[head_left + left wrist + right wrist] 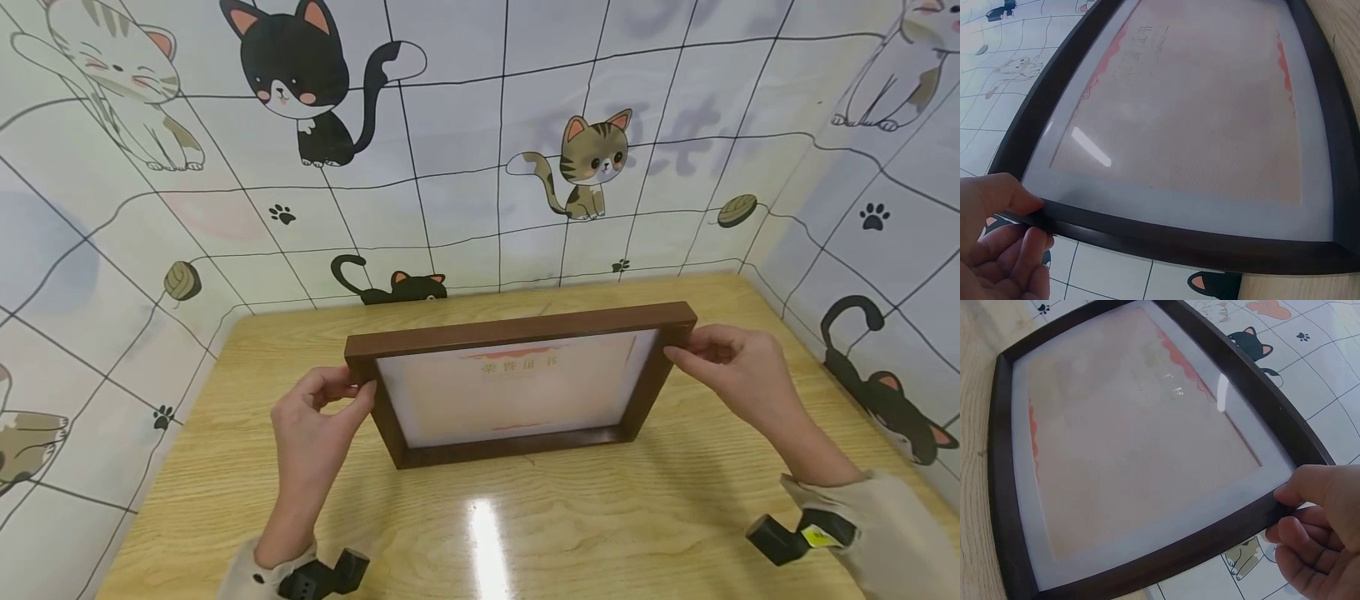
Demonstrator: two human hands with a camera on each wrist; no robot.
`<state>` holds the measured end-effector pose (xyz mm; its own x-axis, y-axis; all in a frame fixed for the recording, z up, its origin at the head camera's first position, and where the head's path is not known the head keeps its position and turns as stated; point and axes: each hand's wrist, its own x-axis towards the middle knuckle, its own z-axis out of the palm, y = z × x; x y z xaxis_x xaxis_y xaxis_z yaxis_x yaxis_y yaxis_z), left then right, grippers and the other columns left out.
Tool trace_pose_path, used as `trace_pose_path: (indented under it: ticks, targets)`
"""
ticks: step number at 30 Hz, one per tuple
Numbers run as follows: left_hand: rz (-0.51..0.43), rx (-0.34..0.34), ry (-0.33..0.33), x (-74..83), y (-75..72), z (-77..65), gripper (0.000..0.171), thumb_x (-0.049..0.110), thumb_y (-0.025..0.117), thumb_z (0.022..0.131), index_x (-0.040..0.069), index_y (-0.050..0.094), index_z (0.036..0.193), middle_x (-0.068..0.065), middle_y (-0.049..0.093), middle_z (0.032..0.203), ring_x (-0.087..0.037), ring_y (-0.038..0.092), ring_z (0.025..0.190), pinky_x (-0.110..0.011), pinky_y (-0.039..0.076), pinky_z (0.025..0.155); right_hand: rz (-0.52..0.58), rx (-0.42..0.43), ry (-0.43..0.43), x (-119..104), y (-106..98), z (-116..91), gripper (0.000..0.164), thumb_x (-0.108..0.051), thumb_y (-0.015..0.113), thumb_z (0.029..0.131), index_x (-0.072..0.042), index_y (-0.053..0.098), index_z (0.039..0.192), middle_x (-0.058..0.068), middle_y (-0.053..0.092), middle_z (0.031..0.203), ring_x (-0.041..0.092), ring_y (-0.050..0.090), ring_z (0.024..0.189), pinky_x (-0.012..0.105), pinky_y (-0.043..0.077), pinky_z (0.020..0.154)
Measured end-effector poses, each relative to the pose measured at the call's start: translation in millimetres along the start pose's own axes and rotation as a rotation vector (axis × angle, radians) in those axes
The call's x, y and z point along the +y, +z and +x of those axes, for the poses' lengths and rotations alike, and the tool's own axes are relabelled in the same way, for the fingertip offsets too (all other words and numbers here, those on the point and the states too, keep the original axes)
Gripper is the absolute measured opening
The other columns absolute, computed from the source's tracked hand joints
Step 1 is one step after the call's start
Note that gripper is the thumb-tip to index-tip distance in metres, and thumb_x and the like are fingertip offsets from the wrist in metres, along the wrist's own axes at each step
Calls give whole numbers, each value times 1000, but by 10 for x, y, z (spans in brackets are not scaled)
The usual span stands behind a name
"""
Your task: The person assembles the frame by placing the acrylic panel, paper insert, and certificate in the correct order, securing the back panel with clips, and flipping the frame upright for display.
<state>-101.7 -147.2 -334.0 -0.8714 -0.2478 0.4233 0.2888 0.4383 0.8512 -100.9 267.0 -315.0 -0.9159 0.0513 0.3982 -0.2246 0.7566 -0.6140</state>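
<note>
A dark brown picture frame (517, 327) stands tilted on its long lower edge on the wooden table. Behind its clear pane lies a pale pink printed sheet (517, 392) with red wavy trim and a line of gold characters, upside down in the head view. My left hand (318, 425) pinches the frame's left side near the upper corner, thumb on the front face and fingers behind. At the opposite side my right hand (738, 379) grips the frame close to its upper right corner in the same way. Both wrist views show the thumbs pressed on the border.
The light wooden table (600, 525) carries a bright glare streak at its front. Cat-patterned white sheeting (465, 192) walls in the back and both sides. A black wrist camera (802, 533) sits on the right sleeve, another device (322, 575) on the left.
</note>
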Motion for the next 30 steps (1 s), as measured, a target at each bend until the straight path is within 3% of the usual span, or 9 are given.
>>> trace_pose_path:
  ticks: [3,8,14,21,30]
  targets:
    - [19,-4,-23,11,-13,-1,12,4,75,72,5,69,83,-2,65,77,-7,61,65,-18,46,54,-2,-7,7,6,-5,3,19,-14,73,77,3,68,83,12,66,76,-4,52,60,15,40,49]
    - [47,-24,-61,23,-36,5,14,5,75,71,5,69,84,-3,65,75,-7,60,64,-17,46,53,-16,-28,13,12,-20,19,22,-15,72,79,5,68,86,16,66,79,-5,51,61,14,41,51]
    - [81,-53,-112,57,-61,34,16,9,76,72,4,69,86,-4,66,76,-5,60,64,-17,47,54,-35,-72,8,-1,-50,53,23,-16,71,80,6,67,86,13,66,76,-3,51,61,17,42,50]
    - [89,-55,-128,71,-81,65,18,12,77,72,2,71,86,-7,68,75,-3,61,62,-17,46,55,-64,-141,-6,-37,-71,85,22,-17,69,82,5,67,84,4,62,65,4,51,55,23,40,47]
    - [100,-115,-176,68,-91,97,22,17,76,74,2,71,90,-8,68,77,-3,60,63,-19,46,54,-79,-248,35,-38,-108,114,28,-21,67,84,7,67,89,4,65,67,11,56,58,26,42,49]
